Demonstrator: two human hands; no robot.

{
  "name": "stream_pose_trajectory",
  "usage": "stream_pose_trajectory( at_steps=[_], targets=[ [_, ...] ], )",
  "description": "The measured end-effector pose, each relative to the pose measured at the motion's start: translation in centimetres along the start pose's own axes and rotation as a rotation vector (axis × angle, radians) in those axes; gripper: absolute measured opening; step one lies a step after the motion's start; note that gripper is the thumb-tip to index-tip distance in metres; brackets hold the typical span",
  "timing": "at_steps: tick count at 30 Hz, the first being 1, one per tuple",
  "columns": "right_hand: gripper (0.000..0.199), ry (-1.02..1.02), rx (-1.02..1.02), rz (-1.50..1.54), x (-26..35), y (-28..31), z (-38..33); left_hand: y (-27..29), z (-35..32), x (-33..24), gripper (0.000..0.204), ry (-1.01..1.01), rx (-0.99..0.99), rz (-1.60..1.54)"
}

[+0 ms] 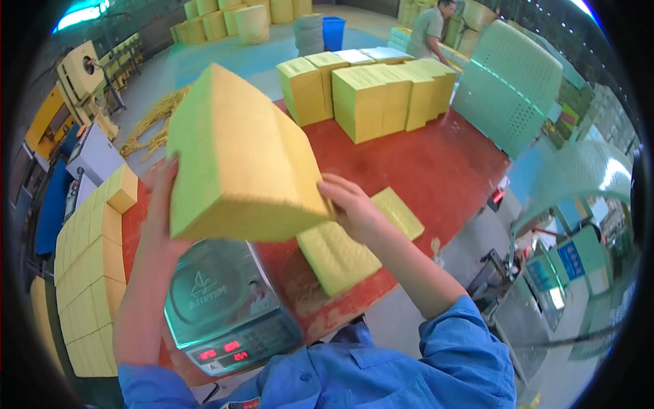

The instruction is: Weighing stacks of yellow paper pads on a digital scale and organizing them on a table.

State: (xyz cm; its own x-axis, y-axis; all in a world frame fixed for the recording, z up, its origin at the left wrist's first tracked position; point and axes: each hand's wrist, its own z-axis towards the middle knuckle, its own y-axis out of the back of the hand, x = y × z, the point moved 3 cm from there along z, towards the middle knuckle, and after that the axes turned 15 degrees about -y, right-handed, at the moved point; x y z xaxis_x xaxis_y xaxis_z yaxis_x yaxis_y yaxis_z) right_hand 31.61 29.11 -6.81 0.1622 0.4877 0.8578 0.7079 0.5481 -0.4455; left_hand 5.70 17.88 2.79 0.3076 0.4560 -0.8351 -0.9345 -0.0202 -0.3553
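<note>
A thick stack of yellow paper (262, 153) is held up and tilted between my two hands. My left hand (163, 215) grips its left side, with part of the fingers hidden against it. At the lower right corner, my right hand (349, 204) presses its fingers on the stack. Below is a digital weighing scale (221, 293) with a shiny metal plate and a lit red display; the stack hides part of its far edge. A thinner stack of yellow paper (340, 262) lies on the red table (436, 160), beneath my right forearm.
Tall yellow paper stacks (371, 102) stand along the table's far side. More yellow blocks (88, 273) are piled along the left. A pale green perforated panel (507, 85) rises at the far right, with machinery (538, 300) nearer. A person (429, 34) stands beyond the table.
</note>
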Motion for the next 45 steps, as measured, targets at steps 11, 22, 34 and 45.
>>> stream_pose_trajectory(
  at_steps=[11,22,34,45],
  targets=[
    [0.046,-0.443,-0.031,0.171,-1.4,22.2,20.7,-0.9,14.4,25.8,0.074,0.587,-0.235,-0.206],
    [0.059,-0.109,-0.265,-0.486,-0.3,27.3,21.1,-5.8,26.4,36.4,0.082,0.235,-0.383,0.154],
    [0.056,-0.315,-0.17,-0.644,1.3,26.7,21.1,-0.6,16.5,18.4,0.101,-0.176,-0.033,1.224],
    [0.059,0.327,0.315,-0.727,2.1,-8.8,-2.7,30.2,-12.2,-11.5,0.094,0.581,-0.581,1.677]
  ],
)
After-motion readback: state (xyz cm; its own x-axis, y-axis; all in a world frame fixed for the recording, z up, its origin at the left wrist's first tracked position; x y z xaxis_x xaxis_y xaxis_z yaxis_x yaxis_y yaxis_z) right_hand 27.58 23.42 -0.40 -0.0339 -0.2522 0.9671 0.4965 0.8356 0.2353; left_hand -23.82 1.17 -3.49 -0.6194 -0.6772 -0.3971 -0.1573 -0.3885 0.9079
